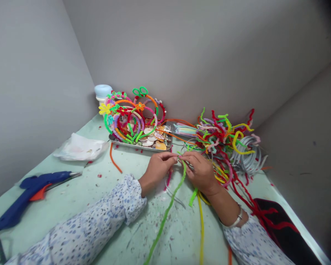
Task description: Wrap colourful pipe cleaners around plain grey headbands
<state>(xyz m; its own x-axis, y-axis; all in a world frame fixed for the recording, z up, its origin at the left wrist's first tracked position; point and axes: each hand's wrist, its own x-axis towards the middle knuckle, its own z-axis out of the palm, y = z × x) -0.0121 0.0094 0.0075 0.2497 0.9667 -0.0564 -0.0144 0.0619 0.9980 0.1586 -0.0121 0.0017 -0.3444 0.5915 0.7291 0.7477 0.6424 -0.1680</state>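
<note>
My left hand [160,167] and my right hand [202,172] meet at the middle of the table, fingertips pinched close together. Between them is the upper end of a long bright green pipe cleaner [165,216], which hangs from the right fingers and trails toward the front edge. A thin grey headband [174,195] curves below the fingertips, apparently gripped by the left hand; my fingers cover much of it. A little pink and green fuzz shows at the pinch. A short green piece [193,197] lies beneath the right hand.
A metal tray [127,144] holds patches, with finished colourful headbands [132,114] piled over it. Tangled pipe cleaners [223,132] and bare grey hoops [246,156] lie at right, near a black phone-like object [289,239]. At left are a blue glue gun [24,198] and plastic bag [81,147].
</note>
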